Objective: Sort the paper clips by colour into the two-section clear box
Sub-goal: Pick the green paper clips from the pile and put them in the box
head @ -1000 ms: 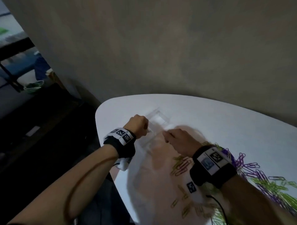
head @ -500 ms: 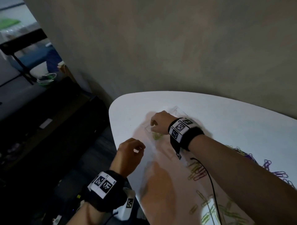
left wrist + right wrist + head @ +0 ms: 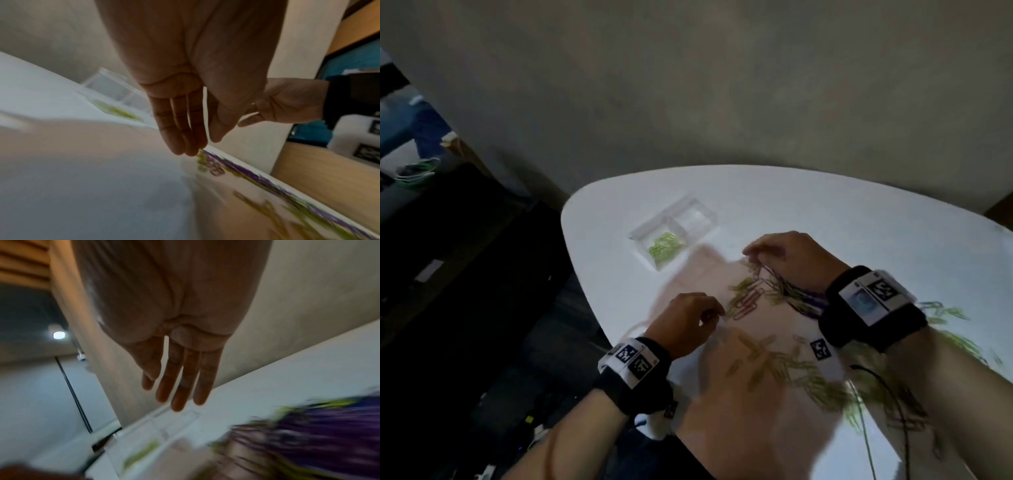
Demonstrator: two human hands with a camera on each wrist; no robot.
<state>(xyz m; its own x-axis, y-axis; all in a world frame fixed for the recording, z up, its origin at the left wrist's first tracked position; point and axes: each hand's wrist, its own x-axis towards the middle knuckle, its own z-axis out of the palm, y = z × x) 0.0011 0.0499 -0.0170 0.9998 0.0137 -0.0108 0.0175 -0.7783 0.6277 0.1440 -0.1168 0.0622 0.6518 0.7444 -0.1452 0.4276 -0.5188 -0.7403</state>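
The clear box (image 3: 674, 232) is seen on the white surface (image 3: 859, 219), well apart from both hands, with green paper clips (image 3: 665, 245) in its nearer section. Green and purple loose clips (image 3: 767, 291) are scattered nearer the person. The left hand (image 3: 688, 322) and the right hand (image 3: 787, 253) are held above them, fingers relaxed and nothing grasped.

Left hand (image 3: 690, 320): forearm entering from lower left, black wrist band with tags, fingers (image 3: 180, 129) straight, close together, pointing down. Right hand (image 3: 787, 257): forearm entering from lower right, same band, fingers (image 3: 185, 382) extended, relaxed, holding nothing visible.
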